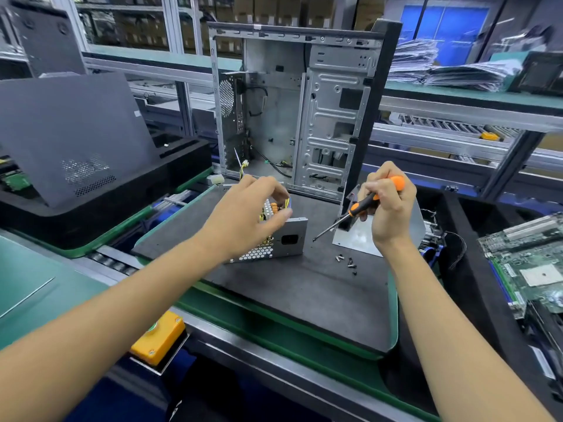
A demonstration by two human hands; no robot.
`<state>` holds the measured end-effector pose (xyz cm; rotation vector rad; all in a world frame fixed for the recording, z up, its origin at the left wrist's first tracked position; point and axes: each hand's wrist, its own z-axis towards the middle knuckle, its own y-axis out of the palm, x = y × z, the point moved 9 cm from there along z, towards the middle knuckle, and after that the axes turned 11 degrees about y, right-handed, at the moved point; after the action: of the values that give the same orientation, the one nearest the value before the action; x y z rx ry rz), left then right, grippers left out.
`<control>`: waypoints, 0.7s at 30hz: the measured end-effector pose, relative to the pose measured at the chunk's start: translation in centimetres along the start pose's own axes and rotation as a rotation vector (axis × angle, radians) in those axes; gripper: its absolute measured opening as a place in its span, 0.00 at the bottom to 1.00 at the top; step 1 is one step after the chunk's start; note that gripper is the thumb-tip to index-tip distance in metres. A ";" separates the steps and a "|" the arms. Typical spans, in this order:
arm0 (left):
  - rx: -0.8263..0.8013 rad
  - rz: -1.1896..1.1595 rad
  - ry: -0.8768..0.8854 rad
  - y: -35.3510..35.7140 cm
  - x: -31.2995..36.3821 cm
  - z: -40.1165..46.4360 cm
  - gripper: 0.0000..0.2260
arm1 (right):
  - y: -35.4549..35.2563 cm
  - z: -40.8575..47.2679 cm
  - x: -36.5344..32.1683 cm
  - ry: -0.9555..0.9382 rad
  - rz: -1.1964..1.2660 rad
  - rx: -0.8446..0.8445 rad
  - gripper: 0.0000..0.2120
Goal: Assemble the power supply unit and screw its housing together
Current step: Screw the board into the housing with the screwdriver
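The open power supply unit, grey metal with a honeycomb grille and coloured wires inside, stands on the dark mat. My left hand grips its top edge, fingers curled over the wires. My right hand holds an orange-and-black screwdriver, its tip pointing down-left toward the mat. Behind that hand leans the grey housing cover. Several small screws lie loose on the mat in front of the cover.
An empty computer case stands upright behind the mat. A grey side panel leans at the left. A green motherboard lies at the right. A yellow button box sits at the bench's front edge.
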<state>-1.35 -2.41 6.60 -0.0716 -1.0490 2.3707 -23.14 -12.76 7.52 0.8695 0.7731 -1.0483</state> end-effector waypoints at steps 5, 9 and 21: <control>0.279 0.028 -0.145 -0.2 1.6 -3.4 0.05 | -0.2 -1.2 -0.1 -0.053 0.026 0.056 0.07; 0.146 0.144 -0.101 1.9 2.1 -4.5 0.24 | -0.6 -1.9 0.3 -0.050 0.023 0.092 0.06; -0.550 -0.058 -0.100 5.0 -2.0 1.1 0.09 | -1.5 -1.6 -1.2 -0.064 -0.015 0.109 0.06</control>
<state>-2.20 -6.94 3.54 -0.1199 -1.6998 1.9877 -25.12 -11.27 7.52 0.9193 0.6748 -1.1348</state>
